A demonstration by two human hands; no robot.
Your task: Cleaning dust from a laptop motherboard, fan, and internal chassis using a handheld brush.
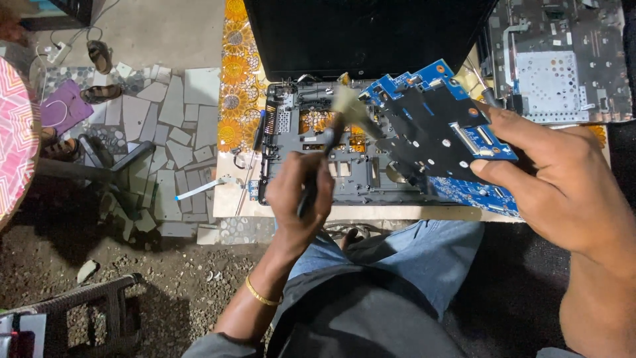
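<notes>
Nearest you: your lap, in pale blue denim (424, 255) with a dark grey garment (371, 311) bunched over it.

Left hand (299, 195): closed in a fist round the dark handle of a brush (331, 136), thin gold bangle (262, 295) on the wrist. The brush runs up toward 1 o'clock; its pale, frayed bristles lie against the near edge of the board.

Right hand (556, 179): gripping the circuit board (440, 126) at its 3 o'clock edge, thumb on top, fingers beneath. The board is blue, irregular in outline, mostly covered by a matt black sheet dotted with small round holes; silver connectors sit near your thumb. It is held tilted above the chassis.

Laptop base chassis (331, 169): dark grey plastic, ribbed and cut with rectangular openings, lying flat on the counter (298, 212), directly under the brush.

At 12 o'clock: a black screen panel (364, 33), upright behind the chassis.

At 2 o'clock: a second grey casing (556, 59), with a perforated pale metal plate.

At 11 o'clock: an orange flower-patterned cloth (235, 79) on the counter.

At 9 o'clock, below: floor of broken pale tile pieces (159, 113), a white flat ribbon cable (202, 187), brown sandals (99, 56), a purple pouch (63, 106).
</notes>
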